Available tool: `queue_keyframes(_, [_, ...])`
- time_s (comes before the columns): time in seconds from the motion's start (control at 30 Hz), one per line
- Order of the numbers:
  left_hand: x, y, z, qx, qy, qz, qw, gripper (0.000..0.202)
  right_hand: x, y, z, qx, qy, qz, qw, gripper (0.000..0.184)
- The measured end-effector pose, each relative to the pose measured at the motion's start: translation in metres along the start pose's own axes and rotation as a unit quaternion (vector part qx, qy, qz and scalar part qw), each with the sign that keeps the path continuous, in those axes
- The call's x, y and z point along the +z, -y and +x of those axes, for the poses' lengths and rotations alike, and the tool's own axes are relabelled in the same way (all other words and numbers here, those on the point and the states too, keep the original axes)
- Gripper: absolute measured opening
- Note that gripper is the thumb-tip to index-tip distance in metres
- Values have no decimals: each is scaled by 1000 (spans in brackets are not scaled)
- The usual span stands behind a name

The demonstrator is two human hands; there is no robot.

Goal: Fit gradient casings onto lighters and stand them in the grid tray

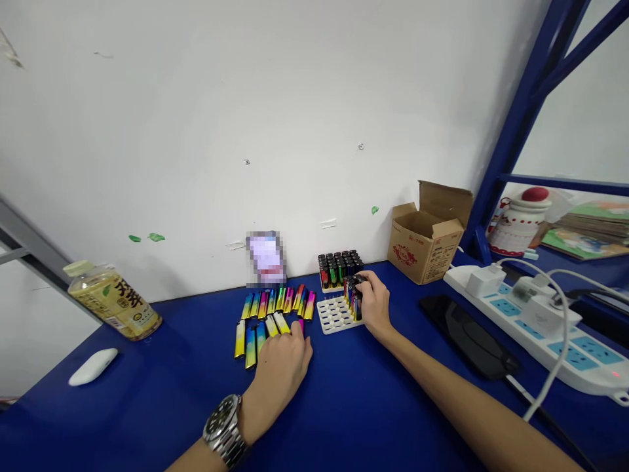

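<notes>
Several rainbow-coloured lighters [278,303] lie in rows on the blue table [162,387]. My left hand [281,368], with a metal watch on its wrist, rests on the nearest lighters, fingers curled over a yellow and a pink one. A white tray with round holes [333,315] sits to the right, partly filled with upright lighters. My right hand [374,303] is closed round the lighters standing at the tray's right end. A second tray full of dark lighters [338,268] stands behind it by the wall.
An open cardboard box [428,239] stands at the back right. A black phone [469,337] and a white power strip [545,324] with plugs and cables lie to the right. At the left are a bottle of yellow tea [114,300] and a white mouse [93,366].
</notes>
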State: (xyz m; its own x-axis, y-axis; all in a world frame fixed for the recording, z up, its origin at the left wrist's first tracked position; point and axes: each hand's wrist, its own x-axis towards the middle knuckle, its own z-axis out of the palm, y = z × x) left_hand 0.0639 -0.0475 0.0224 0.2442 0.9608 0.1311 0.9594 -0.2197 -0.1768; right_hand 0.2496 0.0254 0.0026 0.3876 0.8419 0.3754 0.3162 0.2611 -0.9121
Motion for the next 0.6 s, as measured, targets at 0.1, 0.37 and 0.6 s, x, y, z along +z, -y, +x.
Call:
queue_keyframes(0.1, [-3,-2,8,-33,-7,-21,999,37,1,0,-1,-4,6,17,1000,26])
queue_keyframes(0.37, [-10,-21,47,84,-69,-334,936,65,4,0,-6,-18,84,121,989,35])
queue_keyframes(0.6, [-1,-32,84,140,-3,-550,823,59,9,-8,-2,-4,105,166,980,36])
